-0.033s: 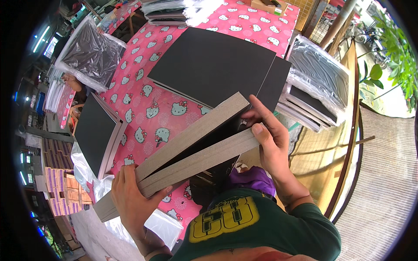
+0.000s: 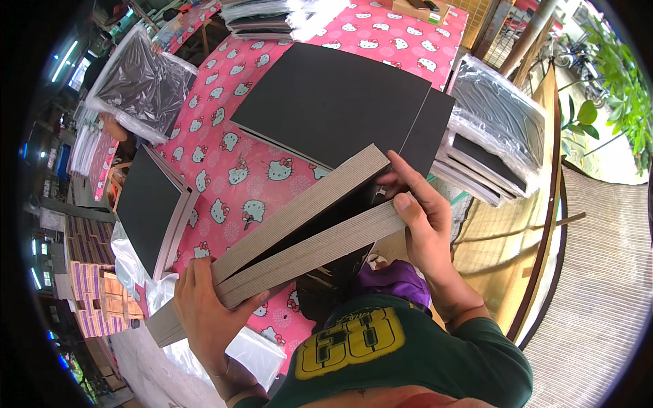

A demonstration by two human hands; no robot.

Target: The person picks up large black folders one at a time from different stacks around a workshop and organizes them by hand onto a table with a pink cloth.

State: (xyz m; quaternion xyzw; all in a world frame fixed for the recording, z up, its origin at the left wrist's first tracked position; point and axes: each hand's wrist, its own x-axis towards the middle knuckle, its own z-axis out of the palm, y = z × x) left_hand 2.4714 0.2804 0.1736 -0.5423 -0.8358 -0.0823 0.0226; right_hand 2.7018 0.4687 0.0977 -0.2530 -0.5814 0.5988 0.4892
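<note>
In both hands I hold a thick stack of black boards [image 2: 299, 214] with grey ribbed edges, on edge above the table. It divides into two parts that meet near my left hand and spread apart toward the right. My left hand [image 2: 204, 306] grips both parts near their left end, thumb on the near side. My right hand [image 2: 427, 221] is at the right end, its thumb on the end of the near part. Its fingers reach over to the far part, their tips partly hidden. Beyond the held stack, more large black boards [image 2: 333, 102] lie flat on the table.
A pink patterned cloth [image 2: 238, 197] covers the table. Black boards [image 2: 153, 211] lean at the left edge. Plastic-wrapped packs stand at right [image 2: 500, 109], at left [image 2: 139, 81] and at the far end [image 2: 262, 20]. Clear plastic [image 2: 255, 357] lies near my left forearm.
</note>
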